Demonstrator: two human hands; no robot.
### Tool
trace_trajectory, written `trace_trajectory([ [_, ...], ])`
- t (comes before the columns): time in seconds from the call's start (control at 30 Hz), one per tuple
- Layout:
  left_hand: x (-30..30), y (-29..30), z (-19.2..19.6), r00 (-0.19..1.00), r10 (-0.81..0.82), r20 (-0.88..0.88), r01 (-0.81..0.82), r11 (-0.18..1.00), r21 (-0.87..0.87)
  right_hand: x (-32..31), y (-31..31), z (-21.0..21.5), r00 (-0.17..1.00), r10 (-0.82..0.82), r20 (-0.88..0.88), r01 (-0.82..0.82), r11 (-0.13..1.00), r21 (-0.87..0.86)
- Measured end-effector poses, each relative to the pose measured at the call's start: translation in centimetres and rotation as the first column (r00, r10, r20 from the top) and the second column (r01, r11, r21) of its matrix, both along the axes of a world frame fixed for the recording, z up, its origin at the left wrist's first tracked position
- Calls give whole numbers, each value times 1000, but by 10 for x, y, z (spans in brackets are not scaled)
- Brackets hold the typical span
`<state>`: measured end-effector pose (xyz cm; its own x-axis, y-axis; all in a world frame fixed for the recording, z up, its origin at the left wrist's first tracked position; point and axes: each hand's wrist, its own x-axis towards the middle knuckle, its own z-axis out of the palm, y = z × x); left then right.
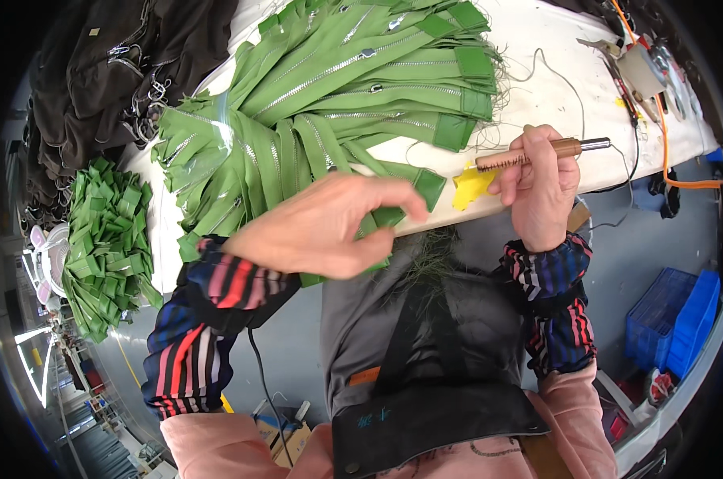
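Observation:
My right hand (541, 180) is closed around a corded tool (565, 148) with a brown handle and a silver metal end. A coil runs along its left part, and a thin wire leaves the metal end. My left hand (329, 227) hovers at the table's near edge, thumb and forefinger apart, with nothing visible between them. Under and beyond it lies a big bundle of green zippers (341, 76) with silver teeth, fanned out toward the right. Clear plastic (216, 140) binds the bundle at its left. The end of one zipper (427, 185) reaches out beside my left fingertips.
A yellow piece (475, 188) lies at the near edge of the white table (553, 48). Dark garments (122, 72) with metal zippers are heaped at the left, above a hanging green bundle (110, 247). Loose green threads (433, 259) cling to my dark apron. Blue crates (669, 319) stand at the right.

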<state>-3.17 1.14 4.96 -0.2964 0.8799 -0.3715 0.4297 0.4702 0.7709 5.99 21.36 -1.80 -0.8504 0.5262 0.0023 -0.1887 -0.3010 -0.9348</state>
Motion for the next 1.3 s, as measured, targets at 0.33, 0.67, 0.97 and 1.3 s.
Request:
trace_trajectory([
  [0.33, -3, 38, -37, 898, 178, -403, -79, 965, 251, -7, 5, 0, 999, -41, 2, 41, 998, -40],
  [0.67, 3, 38, -45, 872, 269, -410, -133, 935, 329, -7, 0, 2, 998, 25, 61, -27, 999, 27],
  [0.97, 5, 36, -49, 858, 302, -415, -180, 934, 307, -5, -3, 2, 989, 81, 123, -99, 984, 151],
  [1.3, 4, 37, -51, 848, 316, -425, -176, 925, 338, -7, -5, 2, 982, 110, 156, -139, 972, 187],
])
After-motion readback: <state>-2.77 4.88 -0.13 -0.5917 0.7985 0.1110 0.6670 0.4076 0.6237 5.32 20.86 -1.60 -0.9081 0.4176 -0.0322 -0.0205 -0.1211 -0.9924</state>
